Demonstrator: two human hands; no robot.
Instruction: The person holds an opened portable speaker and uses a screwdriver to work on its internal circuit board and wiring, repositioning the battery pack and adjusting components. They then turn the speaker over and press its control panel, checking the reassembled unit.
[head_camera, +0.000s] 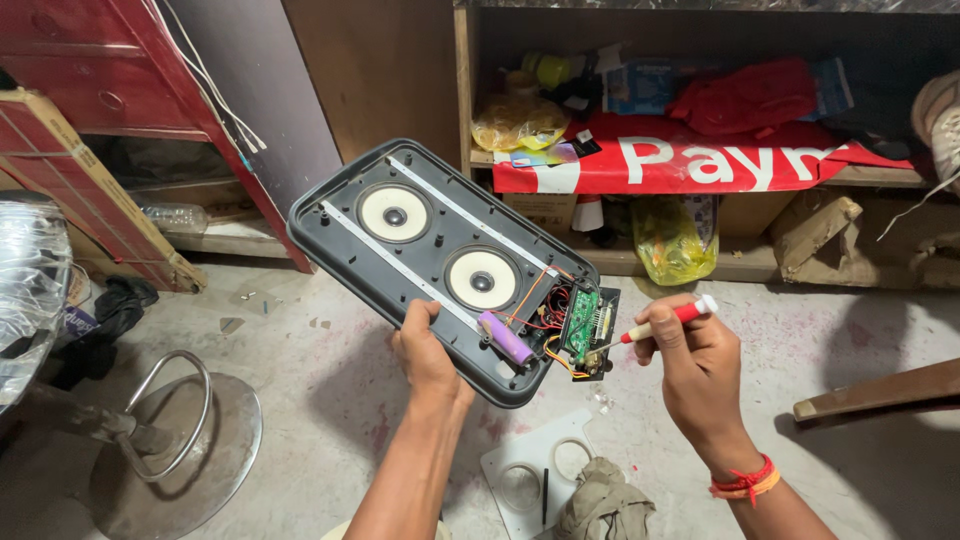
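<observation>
The left hand (425, 350) holds the opened speaker shell (440, 265) aloft by its lower edge. The right hand's (690, 350) grip pinches a red-handled screwdriver (665, 320), tip at the green circuit board (580, 322), apparently not yet freed; the white cover (535, 470) lies on the floor below.

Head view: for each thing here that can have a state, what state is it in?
speaker housing: opened, back off, insides exposed, held tilted above the floor.
left hand: gripping the housing's lower edge.
right hand: closed on the screwdriver.
screwdriver: tip at the circuit board.
circuit board: exposed, wires attached.
purple battery cell: seated in the housing, wired.
white panel: lying flat on the floor.
</observation>
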